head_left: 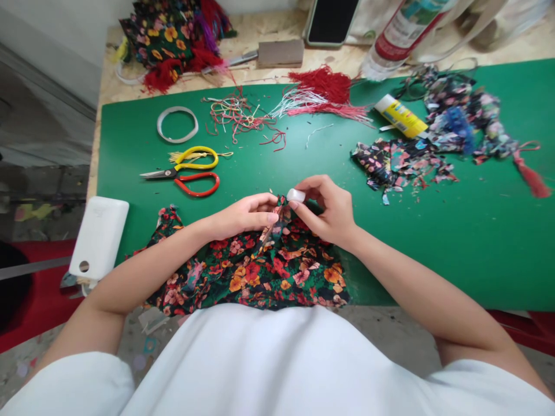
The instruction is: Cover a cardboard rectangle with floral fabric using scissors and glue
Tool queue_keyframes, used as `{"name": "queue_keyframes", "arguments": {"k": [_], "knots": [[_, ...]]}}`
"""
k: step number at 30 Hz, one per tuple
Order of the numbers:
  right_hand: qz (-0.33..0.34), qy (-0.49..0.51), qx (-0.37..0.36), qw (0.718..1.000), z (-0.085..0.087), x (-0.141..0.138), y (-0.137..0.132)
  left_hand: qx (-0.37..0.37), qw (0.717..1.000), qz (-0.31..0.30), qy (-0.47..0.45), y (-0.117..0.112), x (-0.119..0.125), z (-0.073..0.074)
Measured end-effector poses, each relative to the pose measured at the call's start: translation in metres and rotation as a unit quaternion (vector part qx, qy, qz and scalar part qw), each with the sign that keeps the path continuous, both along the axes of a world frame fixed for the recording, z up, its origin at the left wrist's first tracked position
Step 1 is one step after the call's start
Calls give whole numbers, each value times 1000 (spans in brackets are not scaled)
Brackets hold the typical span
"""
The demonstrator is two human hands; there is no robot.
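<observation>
Dark floral fabric (pixel 295 271) lies bunched at the front of the table, close to my body, with red, orange and pink flowers on it. My left hand (pixel 247 216) pinches a gathered upper edge of this cloth between thumb and fingers. Just to its right, my right hand (pixel 327 211) is closed on a small white rounded piece (pixel 296 195), held between thumb and fingertips at the top of the gathered cloth. What the white piece is, I cannot make out. Some of the cloth's folds are hidden under my left forearm.
Yellow-and-red-handled scissors (pixel 191 171), a white tape roll (pixel 177 125) and thread scraps (pixel 236 115) lie on the green mat (pixel 477 248). A red tassel bundle (pixel 323 89), yellow glue stick (pixel 403 117) and fabric scraps (pixel 399 164) are beyond. A white power bank (pixel 99 237) sits left; a bottle (pixel 401 34) stands behind.
</observation>
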State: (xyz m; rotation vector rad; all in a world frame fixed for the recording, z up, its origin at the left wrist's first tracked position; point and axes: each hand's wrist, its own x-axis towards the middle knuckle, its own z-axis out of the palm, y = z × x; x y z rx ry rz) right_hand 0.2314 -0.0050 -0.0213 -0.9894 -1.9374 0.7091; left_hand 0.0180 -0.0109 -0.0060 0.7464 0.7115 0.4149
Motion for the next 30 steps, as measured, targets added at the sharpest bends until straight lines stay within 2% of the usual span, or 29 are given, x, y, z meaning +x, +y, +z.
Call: {"name": "queue_keyframes", "arguments": {"k": [11, 22, 30], "knots": [[20, -68, 70, 995, 2, 1, 0, 7, 1000, 1, 3, 0, 1, 2], [-7, -67, 47, 997, 3, 0, -1, -8, 1000, 6, -8, 0, 1, 1], [20, -46, 53, 997, 1, 2, -3, 1, 1000, 1, 7, 0, 1, 2]]}}
